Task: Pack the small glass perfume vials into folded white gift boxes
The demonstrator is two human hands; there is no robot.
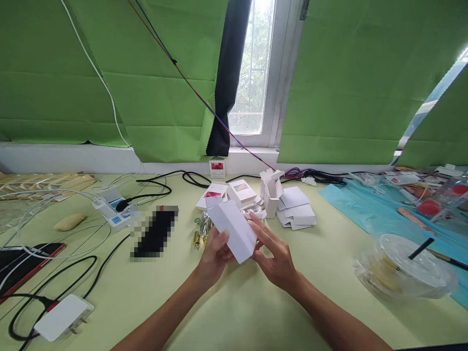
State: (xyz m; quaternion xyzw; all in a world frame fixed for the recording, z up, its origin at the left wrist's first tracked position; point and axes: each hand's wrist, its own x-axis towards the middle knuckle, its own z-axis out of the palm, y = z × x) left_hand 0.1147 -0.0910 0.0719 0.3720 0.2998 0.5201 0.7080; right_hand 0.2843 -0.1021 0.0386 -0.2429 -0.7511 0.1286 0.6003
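A small white cardboard box (234, 231) is held tilted above the table, its upper-left end showing raised flaps. My left hand (215, 253) grips it from below, with the thumb on its near face. At the box's right end, my right hand (272, 251) has its fingers bent against the edge and its thumb lower down. Behind the box lie printed white cards or boxes (242, 192) and several small shiny metallic and green pieces (197, 239), partly hidden. An upright white box with open top flaps (270, 195) stands just beyond my right hand.
Flat white cartons (297, 207) are stacked right of the upright box. A lidded container in plastic (409, 265) and blue sheeting (351, 200) occupy the right. Leftward are a power strip (115, 209), a white adapter (64, 317), cables and a pixelated dark object (155, 234).
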